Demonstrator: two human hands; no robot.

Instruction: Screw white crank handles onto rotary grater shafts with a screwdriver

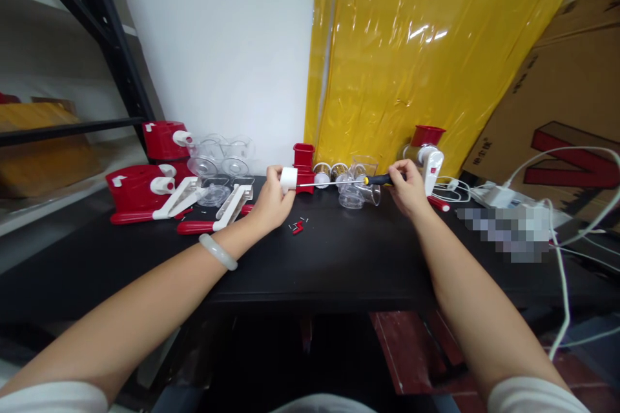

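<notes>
My left hand (272,201) grips a round white plastic part (289,179) above the black table, its open side turned to the right. A screwdriver (379,179) with a black and yellow handle is pinched in my right hand (408,188). Its long metal shaft lies level and its tip reaches the white part; whether it touches a screw inside I cannot tell. Below my left hand, a small red plastic piece (297,227) lies on the table among several tiny screws. A white crank arm with a red handle (213,224) rests beside my left wrist.
Red grater bodies (138,188) and clear plastic cups (220,158) stand at the back left. Red hoppers (303,158), metal grating drums (341,172) and clear housings (352,197) sit mid-back. An assembled grater (429,142), white cables (557,271) and a cardboard box (547,90) are right.
</notes>
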